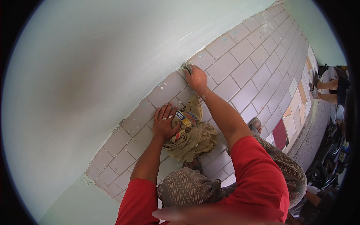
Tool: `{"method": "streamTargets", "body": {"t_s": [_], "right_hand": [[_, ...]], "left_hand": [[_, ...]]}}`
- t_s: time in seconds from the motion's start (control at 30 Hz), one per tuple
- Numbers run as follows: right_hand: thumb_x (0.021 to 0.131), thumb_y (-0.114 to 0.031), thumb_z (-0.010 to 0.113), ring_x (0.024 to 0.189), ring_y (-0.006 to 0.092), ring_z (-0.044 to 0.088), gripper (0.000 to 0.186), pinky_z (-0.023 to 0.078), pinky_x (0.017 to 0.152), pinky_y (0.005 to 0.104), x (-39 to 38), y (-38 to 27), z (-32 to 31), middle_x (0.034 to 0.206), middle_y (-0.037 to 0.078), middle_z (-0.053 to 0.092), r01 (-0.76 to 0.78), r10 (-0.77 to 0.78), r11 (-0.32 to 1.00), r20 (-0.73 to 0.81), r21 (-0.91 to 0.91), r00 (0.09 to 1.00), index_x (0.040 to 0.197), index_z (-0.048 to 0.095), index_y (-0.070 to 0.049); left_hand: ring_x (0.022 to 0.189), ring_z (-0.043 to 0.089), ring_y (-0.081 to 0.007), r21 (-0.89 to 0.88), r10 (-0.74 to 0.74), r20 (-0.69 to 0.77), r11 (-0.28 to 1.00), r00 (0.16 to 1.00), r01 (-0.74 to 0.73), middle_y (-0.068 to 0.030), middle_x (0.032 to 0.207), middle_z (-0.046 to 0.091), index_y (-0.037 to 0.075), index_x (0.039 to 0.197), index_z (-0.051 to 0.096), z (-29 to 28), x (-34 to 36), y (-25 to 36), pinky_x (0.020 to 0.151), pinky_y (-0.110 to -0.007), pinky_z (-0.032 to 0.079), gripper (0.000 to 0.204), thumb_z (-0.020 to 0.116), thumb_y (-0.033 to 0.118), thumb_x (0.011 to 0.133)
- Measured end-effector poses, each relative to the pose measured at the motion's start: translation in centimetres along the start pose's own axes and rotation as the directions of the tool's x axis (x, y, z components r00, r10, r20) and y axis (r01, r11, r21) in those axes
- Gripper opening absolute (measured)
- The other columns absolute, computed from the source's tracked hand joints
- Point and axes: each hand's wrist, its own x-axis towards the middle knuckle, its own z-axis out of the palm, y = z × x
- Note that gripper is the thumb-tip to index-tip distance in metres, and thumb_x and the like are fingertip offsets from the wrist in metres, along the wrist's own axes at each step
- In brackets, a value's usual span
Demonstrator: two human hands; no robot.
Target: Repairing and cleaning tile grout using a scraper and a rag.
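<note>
The olive-brown cloth (195,140) lay bunched on the tiled floor (228,88), between the person's arms and a little out from the pale green wall (112,56). It appeared to be a thin woven or knit fabric, probably light, limp and not fragile; a handful gathered at the thick folds would likely give a surer hold than the flat printed end, which could trail. The left hand (164,123) was spread wide, palm down, its fingertips on the tile and its thumb over the cloth's near edge — pressing, not gripping. The right hand (196,79) was closed round a small grey-green wad (186,67) at the foot of the wall; whether this was rag or pad could not be told, though it was judged soft and best pinched from above. The cloth bore a yellow-and-blue printed patch and deep, irregular creases. The floor tiles were greyish-pink, rectangular and dark-jointed, with white specks. The wall read smooth, its base edge ragged.
</note>
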Motion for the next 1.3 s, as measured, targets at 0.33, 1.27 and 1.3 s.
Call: {"method": "streamTargets", "body": {"t_s": [0.33, 1.27, 1.3], "right_hand": [[0.096, -0.035, 0.061, 0.108, 0.0449, 0.066, 0.043, 0.052, 0.094, 0.0526, 1.8, 0.1, -1.6, 0.120, 0.023, 0.069, -0.076, 0.076, 0.997, 0.025, 0.024, 0.997, 0.124, 0.065, -0.002], [0.099, -0.035, 0.057, 0.107, 0.0434, 0.065, 0.040, 0.054, 0.090, 0.0531, 4.1, 5.7, -3.8, 0.120, 0.022, 0.068, 0.116, -0.113, 0.984, 0.029, -0.135, 0.993, 0.121, 0.063, -0.002], [0.099, -0.034, 0.057, 0.107, 0.0432, 0.065, 0.039, 0.053, 0.091, 0.0527, 4.4, 5.5, -3.9, 0.121, 0.021, 0.068, 0.021, -0.026, 0.996, -0.054, -0.091, 0.998, 0.120, 0.064, -0.003]], "left_hand": [[0.151, 0.031, -0.0239, -0.002, -0.002, -0.017, 1.000, 1.000, 0.002, -0.0073, 0.162, 0.037, 0.020, 0.150, 0.050, 0.0, -0.1, -0.3, 0.126, -0.046, 0.016, 0.072, 0.064, 0.050, 0.086], [0.150, 0.032, -0.0247, -0.027, 0.001, -0.008, 1.000, 1.000, -0.001, -0.0073, 0.162, 0.037, 0.020, 0.150, 0.050, 0.1, -0.2, -0.1, 0.126, -0.047, 0.017, 0.072, 0.064, 0.049, 0.085], [0.151, 0.031, -0.0234, 0.001, -0.003, 0.007, 1.000, 1.000, 0.003, -0.0064, 0.163, 0.035, 0.022, 0.151, 0.048, 0.1, 0.0, -0.1, 0.126, -0.046, 0.016, 0.074, 0.063, 0.051, 0.086]]}}
